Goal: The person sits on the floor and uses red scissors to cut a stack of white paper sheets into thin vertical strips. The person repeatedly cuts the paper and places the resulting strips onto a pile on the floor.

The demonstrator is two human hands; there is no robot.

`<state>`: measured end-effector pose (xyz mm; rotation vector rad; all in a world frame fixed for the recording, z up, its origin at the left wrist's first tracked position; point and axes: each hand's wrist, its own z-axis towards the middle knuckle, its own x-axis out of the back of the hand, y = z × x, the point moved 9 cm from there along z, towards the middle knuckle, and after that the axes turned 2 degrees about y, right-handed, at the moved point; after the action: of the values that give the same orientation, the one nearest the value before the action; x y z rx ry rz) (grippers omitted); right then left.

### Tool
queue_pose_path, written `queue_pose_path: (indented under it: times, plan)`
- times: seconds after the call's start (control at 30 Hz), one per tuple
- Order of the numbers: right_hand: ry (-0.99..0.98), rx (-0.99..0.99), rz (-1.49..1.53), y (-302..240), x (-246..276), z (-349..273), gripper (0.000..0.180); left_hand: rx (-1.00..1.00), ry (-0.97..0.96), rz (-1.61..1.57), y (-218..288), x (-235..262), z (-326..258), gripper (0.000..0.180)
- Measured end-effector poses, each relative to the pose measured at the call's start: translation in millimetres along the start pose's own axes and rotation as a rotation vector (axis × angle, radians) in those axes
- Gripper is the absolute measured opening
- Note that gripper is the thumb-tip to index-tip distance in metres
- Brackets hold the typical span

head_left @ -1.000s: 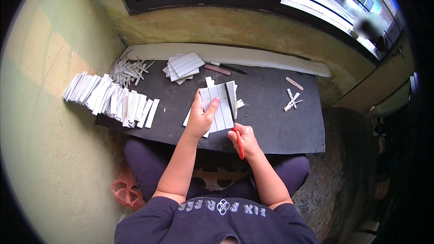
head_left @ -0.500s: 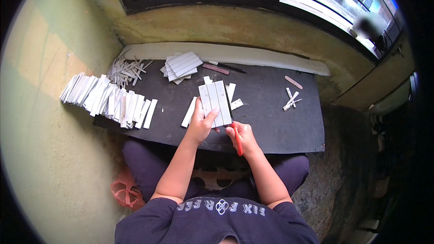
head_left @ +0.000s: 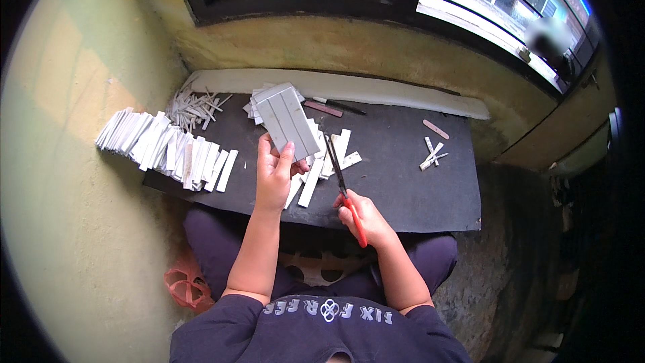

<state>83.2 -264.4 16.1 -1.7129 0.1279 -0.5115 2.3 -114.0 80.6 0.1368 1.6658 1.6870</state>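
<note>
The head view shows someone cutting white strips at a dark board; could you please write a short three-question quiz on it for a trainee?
1. True or false: the left hand holds the ruled white sheet up off the dark board.
2. What does the right hand hold? A) a pencil B) red-handled scissors C) a glue stick
3. Fill in: the long fanned row of cut strips lies at the board's ___ end.

Key:
1. True: thumb and fingers pinch its lower edge.
2. B: the blades point away from the person, toward the sheet.
3. Left, by the green wall.
</note>
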Motion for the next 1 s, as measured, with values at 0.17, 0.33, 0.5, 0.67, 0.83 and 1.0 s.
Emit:
queue_pose_path:
  times: [0.17,0.33,0.5,0.67,0.83,1.0]
  plan:
    - [0.24,0.159,0.35,8,6,0,0.03,0.122,-0.155,0.116,-31,-20,-16,0.022]
    - [0.454,0.122,0.574,6,38,-3,0.014,0.216,-0.387,0.321,-67,-44,-40,0.024]
    - [0.576,0.131,0.583,8,67,-9,0.015,0.011,-0.28,0.8,-77,-23,3,0.039]
    - [0.6,0.148,0.611,10,80,-11,0.015,-0.113,-0.318,1.341,-92,-32,12,0.044]
    - [0.595,0.143,0.555,10,80,-11,0.015,-0.005,-0.253,1.191,-93,-23,19,0.04]
    - [0.542,0.118,0.556,12,72,-9,0.015,0.014,-0.253,1.125,-79,-25,12,0.034]
